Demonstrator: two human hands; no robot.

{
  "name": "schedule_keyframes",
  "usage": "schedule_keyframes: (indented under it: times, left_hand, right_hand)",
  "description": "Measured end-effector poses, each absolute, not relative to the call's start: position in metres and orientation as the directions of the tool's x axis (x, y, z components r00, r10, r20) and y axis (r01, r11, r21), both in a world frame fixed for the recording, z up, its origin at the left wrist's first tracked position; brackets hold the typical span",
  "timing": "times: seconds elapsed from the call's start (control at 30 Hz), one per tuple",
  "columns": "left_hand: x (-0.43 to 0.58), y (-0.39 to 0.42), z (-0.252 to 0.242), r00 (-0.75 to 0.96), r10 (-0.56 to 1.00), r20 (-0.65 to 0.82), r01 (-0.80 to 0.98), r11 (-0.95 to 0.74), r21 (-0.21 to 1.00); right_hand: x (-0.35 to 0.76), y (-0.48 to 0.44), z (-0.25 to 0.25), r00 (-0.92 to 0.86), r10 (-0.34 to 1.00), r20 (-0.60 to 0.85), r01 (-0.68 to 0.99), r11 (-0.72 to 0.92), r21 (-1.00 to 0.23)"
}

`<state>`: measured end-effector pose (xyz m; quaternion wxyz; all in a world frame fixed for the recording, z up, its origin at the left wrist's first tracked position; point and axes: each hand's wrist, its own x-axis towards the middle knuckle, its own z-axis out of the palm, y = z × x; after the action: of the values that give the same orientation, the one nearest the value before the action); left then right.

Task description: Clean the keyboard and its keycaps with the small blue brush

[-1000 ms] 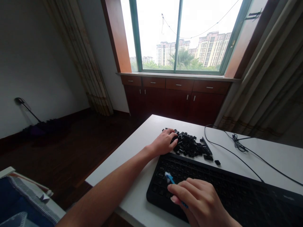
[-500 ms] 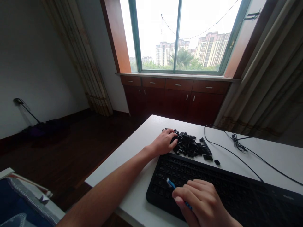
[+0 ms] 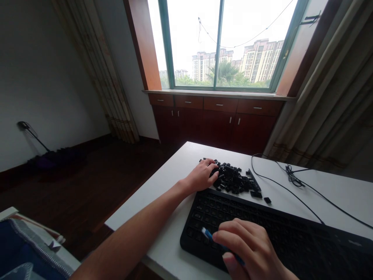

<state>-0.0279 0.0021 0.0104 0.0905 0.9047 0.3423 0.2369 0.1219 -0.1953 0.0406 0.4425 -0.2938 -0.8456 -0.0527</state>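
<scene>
A black keyboard (image 3: 279,233) with its keycaps off lies slantwise on the white table. Over its left end my right hand (image 3: 250,245) is closed around a slim blue toothbrush (image 3: 207,234), whose pale head points left and down at the bare key positions. I cannot tell whether the bristles touch the keyboard. Beyond the keyboard is a heap of loose black keycaps (image 3: 234,181). My left hand (image 3: 203,175) lies on the left edge of that heap, palm down with fingers apart and slightly bent, holding nothing that I can see.
Two loose keycaps (image 3: 267,200) sit right of the heap. A black cable (image 3: 287,175) runs across the table's right side. The table's left edge (image 3: 145,186) drops to a dark floor. A chair with blue cloth (image 3: 26,249) stands at lower left, with cabinets (image 3: 218,124) behind.
My right hand has shifted slightly left and its thumb sits lower, with the toothbrush head further left and a little down. The left hand has not moved.
</scene>
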Motion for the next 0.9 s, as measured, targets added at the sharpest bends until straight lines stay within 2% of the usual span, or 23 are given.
schedule_keyframes:
  times: [0.37, 0.57, 0.77, 0.9]
  left_hand:
    - [-0.0278, 0.0039, 0.0079, 0.652, 0.66, 0.372, 0.574, -0.751, 0.325]
    - [-0.0267, 0.0022, 0.0091, 0.655, 0.664, 0.362, 0.582, -0.748, 0.318]
    - [-0.027, 0.0033, 0.0086, 0.658, 0.662, 0.359, 0.581, -0.75, 0.317]
    - [-0.027, 0.0034, 0.0088, 0.659, 0.659, 0.363, 0.58, -0.752, 0.314]
  right_hand:
    - [0.1171, -0.193, 0.0339, -0.45, 0.5, 0.74, 0.569, 0.799, -0.193]
    - [0.1202, -0.1938, 0.0397, -0.455, 0.435, 0.777, 0.562, 0.817, -0.129]
    - [0.1201, -0.1942, 0.0361, -0.415, 0.503, 0.758, 0.545, 0.805, -0.236]
    - [0.1186, -0.192, 0.034, -0.427, 0.52, 0.74, 0.552, 0.798, -0.242]
